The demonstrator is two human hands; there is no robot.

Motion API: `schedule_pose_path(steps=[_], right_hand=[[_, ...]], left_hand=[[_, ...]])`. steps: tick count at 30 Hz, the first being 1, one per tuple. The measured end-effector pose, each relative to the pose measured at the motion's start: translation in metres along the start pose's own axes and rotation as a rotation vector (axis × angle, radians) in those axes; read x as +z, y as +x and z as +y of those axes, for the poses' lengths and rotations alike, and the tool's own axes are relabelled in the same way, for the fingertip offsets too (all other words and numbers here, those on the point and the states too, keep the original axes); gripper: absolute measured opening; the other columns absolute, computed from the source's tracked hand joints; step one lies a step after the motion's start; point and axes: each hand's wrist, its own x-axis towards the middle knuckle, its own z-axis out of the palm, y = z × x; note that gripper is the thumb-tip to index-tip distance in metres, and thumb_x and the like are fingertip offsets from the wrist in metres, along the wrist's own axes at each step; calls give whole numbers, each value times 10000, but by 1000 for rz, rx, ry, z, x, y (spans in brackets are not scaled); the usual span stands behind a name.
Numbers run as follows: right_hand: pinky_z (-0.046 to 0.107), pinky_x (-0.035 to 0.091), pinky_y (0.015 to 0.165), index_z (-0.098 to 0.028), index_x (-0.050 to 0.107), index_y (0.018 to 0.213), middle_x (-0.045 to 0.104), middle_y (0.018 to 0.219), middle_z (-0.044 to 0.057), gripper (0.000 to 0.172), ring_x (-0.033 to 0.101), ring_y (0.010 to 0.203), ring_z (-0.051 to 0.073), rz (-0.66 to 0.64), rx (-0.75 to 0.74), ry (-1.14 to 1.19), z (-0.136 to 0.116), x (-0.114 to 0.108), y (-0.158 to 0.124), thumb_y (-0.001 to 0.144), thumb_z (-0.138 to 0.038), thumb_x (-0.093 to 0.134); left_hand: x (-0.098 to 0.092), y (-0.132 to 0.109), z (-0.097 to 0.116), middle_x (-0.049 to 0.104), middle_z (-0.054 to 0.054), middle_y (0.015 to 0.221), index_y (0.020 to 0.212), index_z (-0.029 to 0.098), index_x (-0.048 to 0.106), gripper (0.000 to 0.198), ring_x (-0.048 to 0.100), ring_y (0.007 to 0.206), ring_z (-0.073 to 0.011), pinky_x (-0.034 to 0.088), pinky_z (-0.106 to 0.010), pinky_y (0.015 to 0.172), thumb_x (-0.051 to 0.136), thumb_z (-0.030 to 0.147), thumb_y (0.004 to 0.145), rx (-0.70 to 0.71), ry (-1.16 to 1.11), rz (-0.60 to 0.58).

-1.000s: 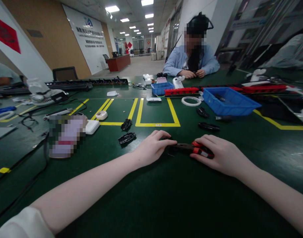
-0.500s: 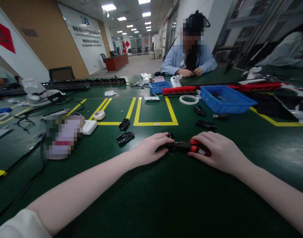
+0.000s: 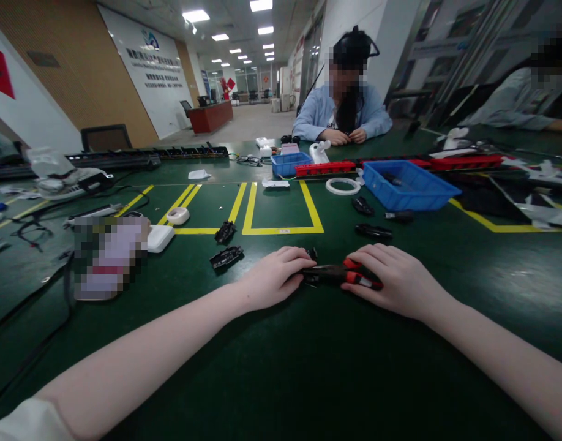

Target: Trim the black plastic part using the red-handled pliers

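Both of my hands rest on the green table (image 3: pixel 281 367) in front of me. My right hand (image 3: pixel 391 278) is curled over the red and black handles of a pair of pliers (image 3: pixel 340 274) that lie flat on the table. My left hand (image 3: pixel 274 275) is closed at the pliers' black tip, its fingers bent over a small dark part that I cannot make out. Two small black plastic parts (image 3: pixel 226 257) lie just left of my left hand.
A blurred flat object (image 3: pixel 107 254) and a white box (image 3: pixel 159 237) lie at the left, with cables. Yellow tape outlines (image 3: pixel 281 208) mark the table ahead. A blue bin (image 3: pixel 407 184), black parts (image 3: pixel 373 231), a white tape ring (image 3: pixel 343 185) stand beyond. A person (image 3: pixel 340 113) sits opposite.
My hands and the pliers hold the same pose. The view has drifted slightly, so everything sits a little further left in the picture.
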Motion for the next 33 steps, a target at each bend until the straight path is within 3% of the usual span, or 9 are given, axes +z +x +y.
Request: schedule_pose_path(steps=[4, 12, 33], right_hand=[[370, 514, 723, -166, 627, 1054, 689, 983, 119, 364, 645, 861, 251, -9, -10, 3, 0, 0, 0, 887, -488, 596], [373, 504, 722, -162, 632, 1055, 689, 975, 122, 363, 636, 850, 254, 15, -13, -12, -1, 0, 1, 886, -481, 593], [371, 530, 739, -171, 625, 1070, 690, 1009, 107, 414, 658, 876, 247, -10, 61, 100, 4, 5, -4, 871, -533, 607]], left_hand=[[1, -1, 0, 440, -131, 1478, 1260, 172, 553, 337, 462, 1344, -252, 442, -441, 1103, 504, 98, 934, -6, 27, 11], [2, 1, 0, 543, -116, 1411, 1387, 185, 440, 460, 418, 1389, -258, 381, -503, 1146, 481, 117, 934, -32, 48, -27], [4, 2, -5, 567, -99, 1387, 1330, 156, 526, 401, 438, 1357, -261, 393, -465, 1144, 510, 133, 930, -19, 48, -17]])
